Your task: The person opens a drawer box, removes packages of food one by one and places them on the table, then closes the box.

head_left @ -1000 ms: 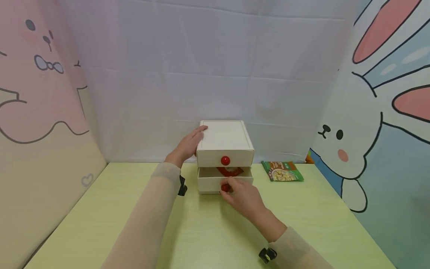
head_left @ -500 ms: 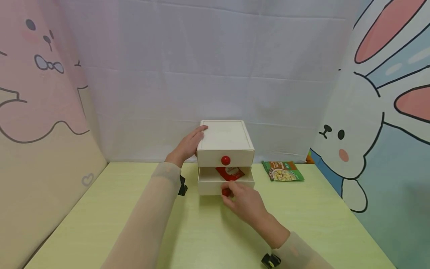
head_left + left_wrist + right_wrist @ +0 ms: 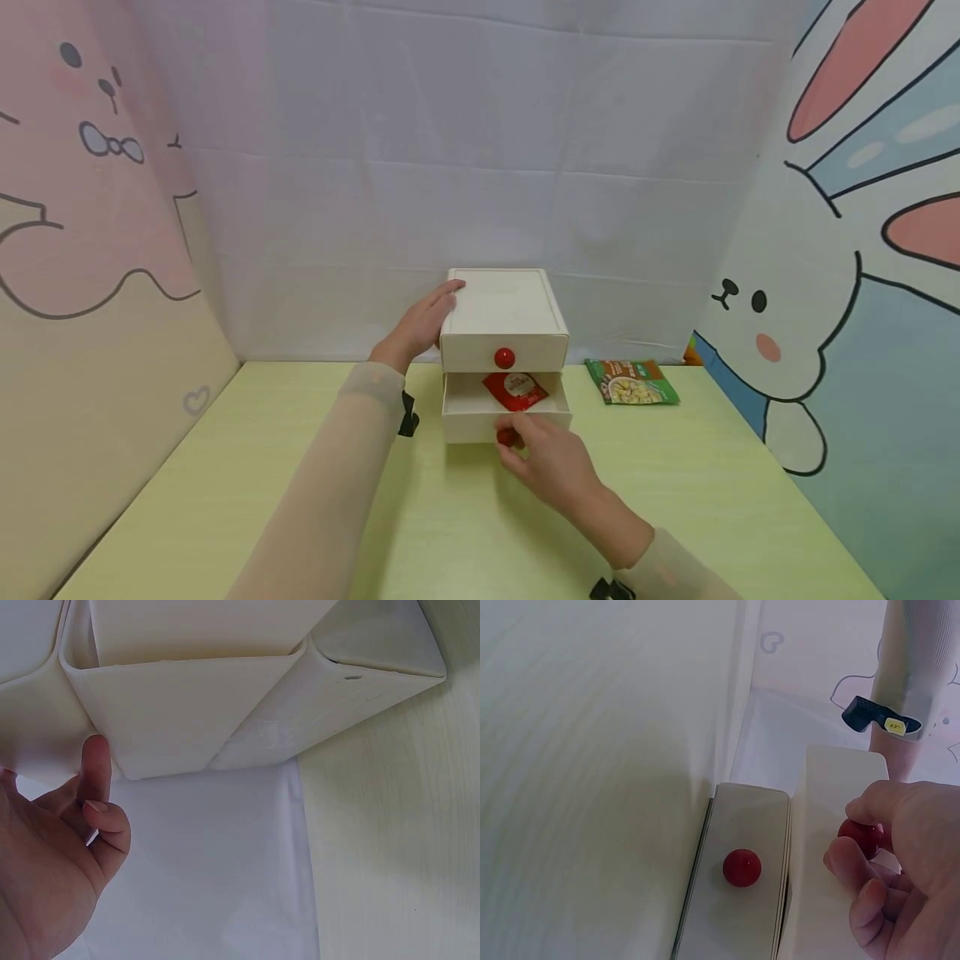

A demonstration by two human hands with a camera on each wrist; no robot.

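Note:
A small white two-drawer cabinet point(image 3: 504, 302) stands against the back cloth. Its lower drawer point(image 3: 468, 428) is pulled out, and a red packet point(image 3: 516, 391) lies inside. My right hand point(image 3: 558, 467) pinches that drawer's round red knob point(image 3: 861, 838) between thumb and fingers. The upper drawer point(image 3: 465, 353), with its own red knob point(image 3: 505, 358), is closed. My left hand point(image 3: 420, 327) rests against the cabinet's left side, fingertips reaching its top edge. In the left wrist view, one finger point(image 3: 95, 769) of it touches the white side wall.
A green and brown food packet point(image 3: 632, 382) lies on the pale green table point(image 3: 315, 500), right of the cabinet. White cloth point(image 3: 315, 208) hangs close behind. Cartoon-printed panels point(image 3: 787, 333) stand along both sides of the table.
The lower drawer has slid farther out toward me with my right hand on its knob. More of the red packet shows. My left hand stays in place on the cabinet.

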